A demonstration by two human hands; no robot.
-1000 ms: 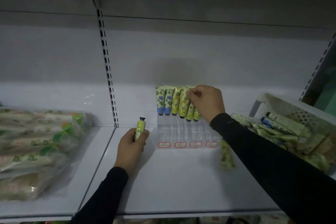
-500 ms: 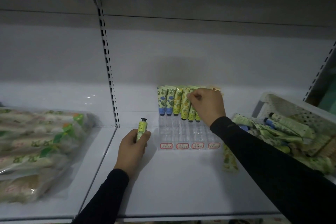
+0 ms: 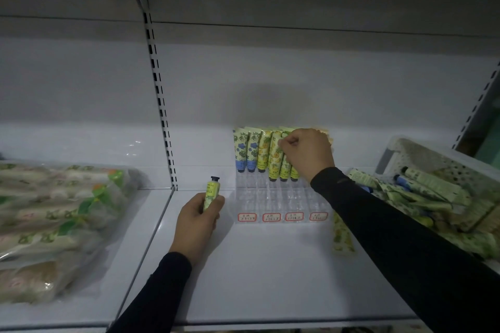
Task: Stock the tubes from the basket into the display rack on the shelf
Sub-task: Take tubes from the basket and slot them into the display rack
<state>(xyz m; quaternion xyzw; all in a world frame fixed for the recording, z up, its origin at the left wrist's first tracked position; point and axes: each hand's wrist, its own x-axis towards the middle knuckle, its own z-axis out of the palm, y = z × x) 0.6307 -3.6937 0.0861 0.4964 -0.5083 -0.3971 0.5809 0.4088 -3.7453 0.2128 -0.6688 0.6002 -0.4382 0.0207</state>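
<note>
While the right fingers (image 3: 288,143) pinch the crimped top of a green tube (image 3: 285,167), that tube stands nearly upright in the rack (image 3: 281,201), cap down, long axis vertical with a slight lean. The right hand (image 3: 307,154) is curled over the rack's back rows, knuckles toward the camera, so the tubes behind it are mostly hidden. Just left of those fingers stand more tubes in the same pose: a yellow tube (image 3: 274,157) touching the pinched one, another yellow one beside it, then two blue-flowered tubes (image 3: 246,151) at the far left, all caps down and crimps up. Below the fingers, the clear rack's front rows hold nothing, and four red-framed labels (image 3: 282,217) line its front edge.

Left and lower, the left hand (image 3: 196,222) is wrapped around a lime tube (image 3: 211,193), which points the other way: dark cap up, axis close to vertical, tipped a little right. This hand rests on the shelf (image 3: 257,278), just beside the rack's left front corner.

Right of the right forearm, one tube (image 3: 342,235) lies flat on the shelf, lengthwise front to back. Farther right, the basket (image 3: 405,151) holds a loose heap of tubes lying at mixed angles. Far left of both hands, bagged packs (image 3: 54,219) lie on the neighbouring shelf.
</note>
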